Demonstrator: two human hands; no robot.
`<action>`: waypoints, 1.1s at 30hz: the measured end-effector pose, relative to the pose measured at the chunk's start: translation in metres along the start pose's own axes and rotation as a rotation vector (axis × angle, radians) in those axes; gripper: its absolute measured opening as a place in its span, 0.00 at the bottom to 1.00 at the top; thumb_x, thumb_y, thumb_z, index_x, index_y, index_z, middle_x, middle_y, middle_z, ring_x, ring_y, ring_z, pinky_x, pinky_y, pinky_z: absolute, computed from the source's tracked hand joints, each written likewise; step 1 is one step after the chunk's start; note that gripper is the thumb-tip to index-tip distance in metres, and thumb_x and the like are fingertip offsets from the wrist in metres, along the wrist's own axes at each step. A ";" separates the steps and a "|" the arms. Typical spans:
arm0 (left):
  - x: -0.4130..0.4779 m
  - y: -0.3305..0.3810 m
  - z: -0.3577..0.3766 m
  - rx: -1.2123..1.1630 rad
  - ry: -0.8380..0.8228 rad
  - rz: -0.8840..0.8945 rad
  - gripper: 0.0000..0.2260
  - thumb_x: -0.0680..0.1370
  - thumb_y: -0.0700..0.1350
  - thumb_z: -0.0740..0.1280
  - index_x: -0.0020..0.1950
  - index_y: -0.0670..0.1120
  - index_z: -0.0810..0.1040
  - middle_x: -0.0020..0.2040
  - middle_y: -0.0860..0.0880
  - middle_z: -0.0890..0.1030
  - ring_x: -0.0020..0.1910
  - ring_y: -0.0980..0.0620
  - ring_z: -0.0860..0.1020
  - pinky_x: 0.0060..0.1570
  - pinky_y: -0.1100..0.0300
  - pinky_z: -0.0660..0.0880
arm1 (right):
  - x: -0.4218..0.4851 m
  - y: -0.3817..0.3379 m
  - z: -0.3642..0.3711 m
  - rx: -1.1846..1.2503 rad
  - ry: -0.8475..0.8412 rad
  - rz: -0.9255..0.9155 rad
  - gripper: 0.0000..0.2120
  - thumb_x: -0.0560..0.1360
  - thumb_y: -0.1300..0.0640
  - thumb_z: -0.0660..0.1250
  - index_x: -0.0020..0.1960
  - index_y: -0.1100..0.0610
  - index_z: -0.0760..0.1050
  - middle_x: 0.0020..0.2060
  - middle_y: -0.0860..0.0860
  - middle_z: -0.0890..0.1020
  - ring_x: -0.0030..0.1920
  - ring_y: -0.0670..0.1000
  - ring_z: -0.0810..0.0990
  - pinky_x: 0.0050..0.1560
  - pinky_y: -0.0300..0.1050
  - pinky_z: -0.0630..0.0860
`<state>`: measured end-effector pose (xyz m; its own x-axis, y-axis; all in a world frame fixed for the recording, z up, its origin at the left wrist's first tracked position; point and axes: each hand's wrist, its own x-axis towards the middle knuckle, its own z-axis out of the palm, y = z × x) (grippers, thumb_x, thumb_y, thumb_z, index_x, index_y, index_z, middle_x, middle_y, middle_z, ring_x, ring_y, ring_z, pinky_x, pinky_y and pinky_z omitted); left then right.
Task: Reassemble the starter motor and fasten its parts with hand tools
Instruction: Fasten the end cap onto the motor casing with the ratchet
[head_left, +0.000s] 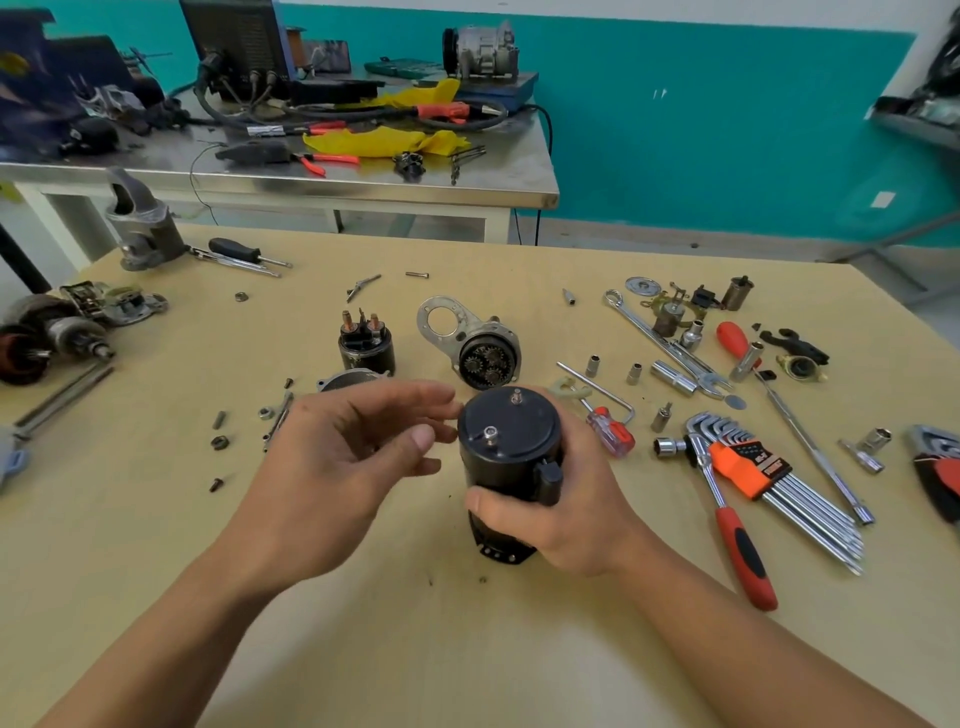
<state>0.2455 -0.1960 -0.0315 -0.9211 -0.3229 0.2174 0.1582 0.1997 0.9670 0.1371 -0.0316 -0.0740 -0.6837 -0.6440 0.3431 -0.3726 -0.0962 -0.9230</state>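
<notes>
Orange hex-key holder (748, 467), lettering blurred

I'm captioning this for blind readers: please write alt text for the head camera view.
The right hand grips a black motor body over a tan table, two bolts protruding from its top, while the left hand hovers open beside it. Behind lie a solenoid and gear housing; ratchet and hex keys at right.
</notes>
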 end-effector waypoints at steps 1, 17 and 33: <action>-0.001 0.002 0.001 0.031 0.001 0.010 0.10 0.75 0.38 0.69 0.54 0.48 0.83 0.49 0.50 0.87 0.49 0.49 0.85 0.46 0.60 0.82 | 0.000 0.000 0.000 -0.003 0.001 -0.004 0.28 0.64 0.66 0.77 0.58 0.47 0.73 0.49 0.36 0.82 0.51 0.39 0.81 0.52 0.29 0.73; 0.054 -0.057 -0.148 1.262 -0.083 -0.384 0.11 0.74 0.43 0.75 0.55 0.52 0.84 0.45 0.56 0.83 0.41 0.57 0.78 0.44 0.61 0.71 | 0.000 -0.004 0.002 -0.032 -0.014 -0.069 0.28 0.64 0.54 0.76 0.57 0.32 0.73 0.51 0.36 0.82 0.54 0.40 0.80 0.51 0.28 0.74; 0.044 -0.062 -0.137 1.104 -0.121 -0.145 0.15 0.72 0.41 0.77 0.37 0.62 0.79 0.37 0.61 0.82 0.37 0.64 0.78 0.34 0.68 0.69 | -0.001 -0.005 0.002 -0.018 -0.009 -0.044 0.28 0.64 0.57 0.77 0.57 0.33 0.74 0.51 0.37 0.82 0.54 0.41 0.81 0.51 0.29 0.74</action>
<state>0.2434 -0.3493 -0.0640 -0.9431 -0.3300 0.0395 -0.3009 0.8981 0.3208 0.1407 -0.0320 -0.0695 -0.6609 -0.6460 0.3819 -0.4135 -0.1112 -0.9037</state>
